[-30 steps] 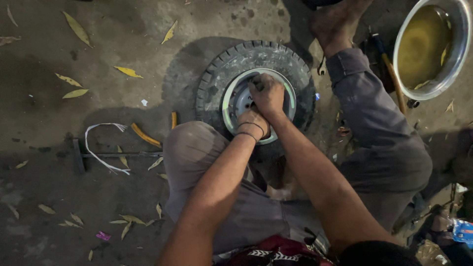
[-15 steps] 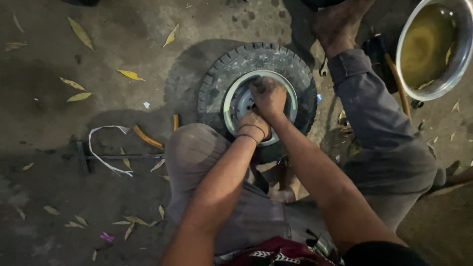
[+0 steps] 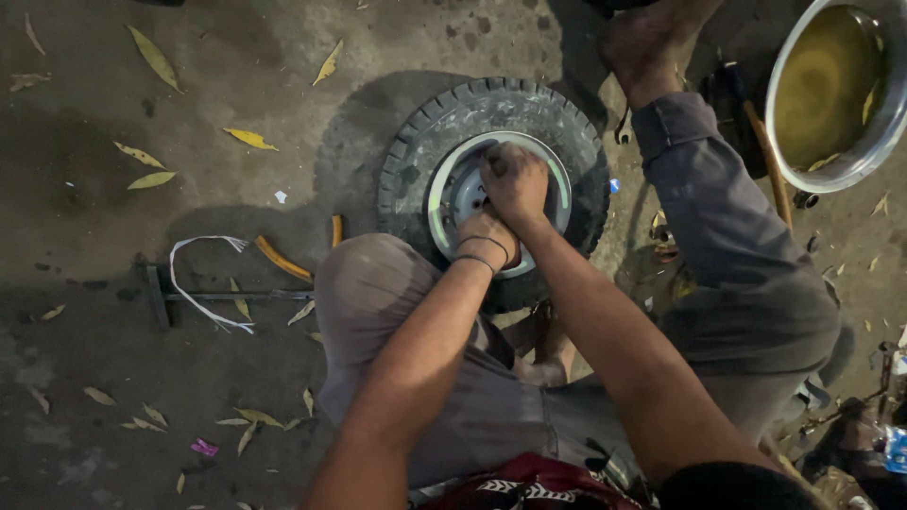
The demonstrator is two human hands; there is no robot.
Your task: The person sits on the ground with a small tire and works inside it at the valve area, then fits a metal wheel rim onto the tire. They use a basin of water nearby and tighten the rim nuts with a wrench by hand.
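Observation:
A small wheel with a knobby black tyre and a grey metal rim lies flat on the dirt between my knees. My right hand is a closed fist pressed down on the hub at the rim's centre. My left hand, with dark bands at the wrist, sits just below it against the near side of the rim. Its fingers are tucked under the right hand. Whatever lies under the hands is hidden.
A metal basin of yellowish liquid stands at the top right, a wooden-handled tool beside it. On the left lie a T-shaped metal bar, a white cord and an orange curved piece. Dry leaves are scattered around. My bare foot is beyond the wheel.
Both hands stay on the hub; the right fist has shifted only slightly. The wheel has not moved.

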